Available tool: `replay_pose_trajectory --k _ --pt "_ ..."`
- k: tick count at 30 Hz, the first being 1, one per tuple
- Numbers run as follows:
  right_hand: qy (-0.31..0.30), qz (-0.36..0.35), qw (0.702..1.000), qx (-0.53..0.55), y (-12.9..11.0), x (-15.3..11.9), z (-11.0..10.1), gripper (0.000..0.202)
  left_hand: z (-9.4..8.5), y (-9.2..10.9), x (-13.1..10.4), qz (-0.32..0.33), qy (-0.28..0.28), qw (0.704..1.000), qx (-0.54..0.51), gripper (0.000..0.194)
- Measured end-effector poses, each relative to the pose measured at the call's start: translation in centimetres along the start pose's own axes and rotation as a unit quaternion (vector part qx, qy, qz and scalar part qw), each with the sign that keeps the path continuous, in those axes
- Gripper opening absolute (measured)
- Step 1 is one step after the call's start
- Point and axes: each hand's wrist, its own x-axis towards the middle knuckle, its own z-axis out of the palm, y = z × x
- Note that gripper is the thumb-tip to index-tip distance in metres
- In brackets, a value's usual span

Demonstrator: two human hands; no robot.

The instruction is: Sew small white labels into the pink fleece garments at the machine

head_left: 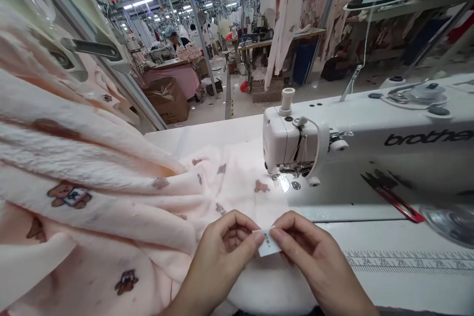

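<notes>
My left hand [222, 252] and my right hand [314, 256] pinch a small white label [268, 246] between thumbs and forefingers, just above the table's near edge. The label has a little dark print on it. Pale pink fleece fabric [122, 207] printed with brown bears lies bunched to the left and spreads under my left hand toward the needle area [283, 177] of a white Brother sewing machine [370, 143], which sits behind and to the right of my hands.
A ruler strip [407, 259] is set into the white table [388, 286] at the right. Red-handled snips [400, 202] lie on the machine bed. Beyond are cardboard boxes [166, 98], other sewing stations, hanging garments and a seated person [174, 37] far back.
</notes>
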Motion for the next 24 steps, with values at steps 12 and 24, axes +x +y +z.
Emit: replay_pose_trajectory --k 12,24 --pt "0.071 -0.415 0.729 -0.539 7.4 0.4 -5.1 0.023 0.2 4.7 4.3 0.126 0.044 0.938 0.319 0.013" --pt "0.14 -0.307 0.764 -0.549 7.2 3.4 -5.1 0.023 2.9 -0.8 11.1 -0.002 0.012 0.975 0.22 0.011"
